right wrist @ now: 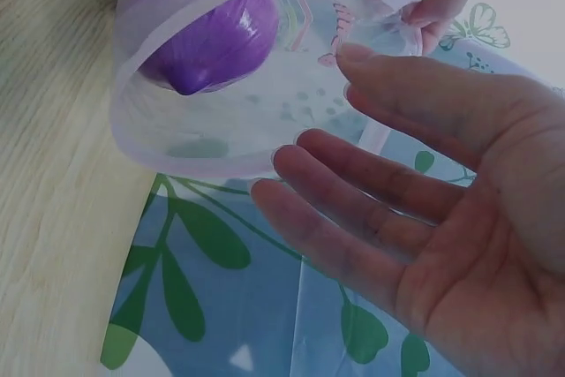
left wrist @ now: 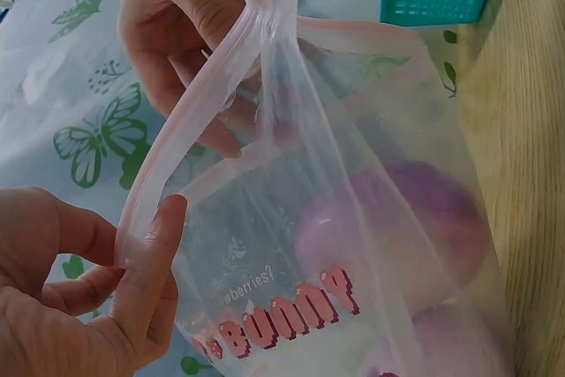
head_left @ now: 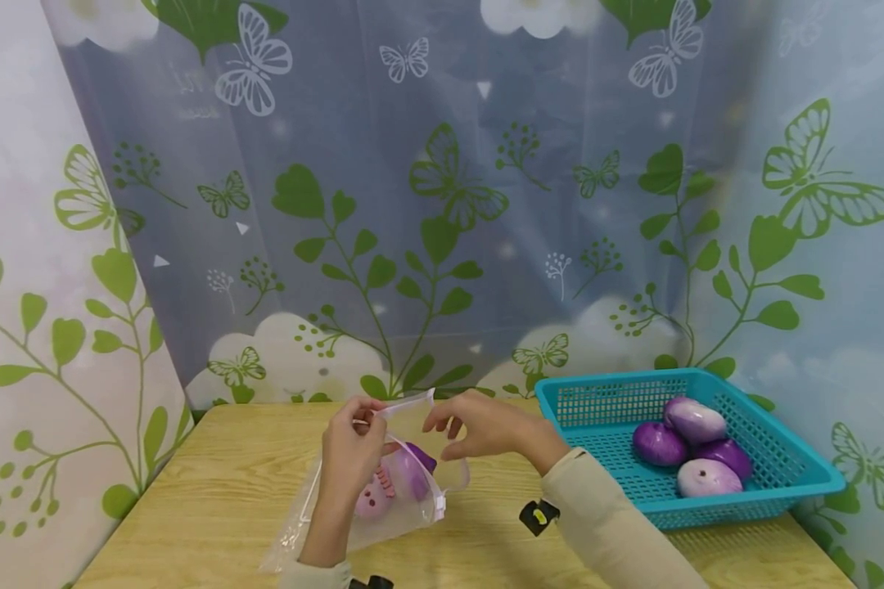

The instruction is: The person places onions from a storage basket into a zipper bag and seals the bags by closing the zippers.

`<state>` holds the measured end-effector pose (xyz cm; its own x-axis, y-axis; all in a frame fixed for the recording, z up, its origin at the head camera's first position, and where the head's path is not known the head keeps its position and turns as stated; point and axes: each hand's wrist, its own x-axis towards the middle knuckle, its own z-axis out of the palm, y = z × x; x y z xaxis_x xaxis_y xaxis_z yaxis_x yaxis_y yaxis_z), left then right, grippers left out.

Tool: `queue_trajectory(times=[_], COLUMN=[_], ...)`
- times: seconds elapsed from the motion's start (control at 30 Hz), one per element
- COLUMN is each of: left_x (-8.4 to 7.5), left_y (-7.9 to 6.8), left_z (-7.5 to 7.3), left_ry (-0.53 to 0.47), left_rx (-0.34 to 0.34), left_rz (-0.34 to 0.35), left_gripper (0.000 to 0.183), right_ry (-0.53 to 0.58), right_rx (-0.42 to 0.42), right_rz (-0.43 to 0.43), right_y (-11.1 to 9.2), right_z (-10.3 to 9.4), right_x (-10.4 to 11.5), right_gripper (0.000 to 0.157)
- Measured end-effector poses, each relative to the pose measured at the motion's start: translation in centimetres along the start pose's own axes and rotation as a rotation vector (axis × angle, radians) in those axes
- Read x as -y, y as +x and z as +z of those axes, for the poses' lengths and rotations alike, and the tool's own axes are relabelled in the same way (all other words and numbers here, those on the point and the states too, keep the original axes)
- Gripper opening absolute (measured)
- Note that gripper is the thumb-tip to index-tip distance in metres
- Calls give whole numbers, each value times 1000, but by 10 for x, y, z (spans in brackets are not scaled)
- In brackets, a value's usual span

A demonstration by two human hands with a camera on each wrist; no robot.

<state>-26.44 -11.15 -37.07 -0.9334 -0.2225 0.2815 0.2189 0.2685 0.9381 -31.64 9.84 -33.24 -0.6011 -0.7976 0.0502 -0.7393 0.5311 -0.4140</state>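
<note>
My left hand (head_left: pixel 349 446) pinches the rim of a clear zip bag (left wrist: pixel 203 245) between thumb and fingers. The bag has a pink rim, a slider and the printed word BUNNY; its mouth gapes. Inside lies a glossy purple onion (right wrist: pixel 225 41), and in the left wrist view a second pale purple onion (left wrist: pixel 450 342) shows through the plastic below it. My right hand (head_left: pixel 486 421) hovers at the bag's mouth, fingers apart and slightly bent, holding nothing. Whether its fingertips touch the plastic is hard to tell.
A turquoise plastic basket (head_left: pixel 611 384) stands on the right of the wooden table (head_left: pixel 236 458), with several purple onions (head_left: pixel 659 444) in its right part. Behind the table hangs a leaf-and-butterfly printed curtain (head_left: pixel 368 204), with further printed sheets at both sides.
</note>
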Motion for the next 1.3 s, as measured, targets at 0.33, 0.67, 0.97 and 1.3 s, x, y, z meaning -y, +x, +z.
queue_trajectory(times=[0.33,0.67,0.97,1.3], left_x=[2,3,3,3], left_y=[2,4,2,2], left_z=[-1,0,-1,0], left_ry=[14,12,77,19], left_rx=[-13,-7,-14,4], left_rz=[-7,-13,3,-22], left_gripper=[18,18,19,20], right_ry=[-14,-26,-49,-36], right_rx=[23,29,23,35], right_rz=[45,89,116,178], right_y=[-9,-18,-27,-36], right_z=[-11,-17,-21,-32], right_x=[-8,-18,-24,-33], right_gripper=[34,32,32,32])
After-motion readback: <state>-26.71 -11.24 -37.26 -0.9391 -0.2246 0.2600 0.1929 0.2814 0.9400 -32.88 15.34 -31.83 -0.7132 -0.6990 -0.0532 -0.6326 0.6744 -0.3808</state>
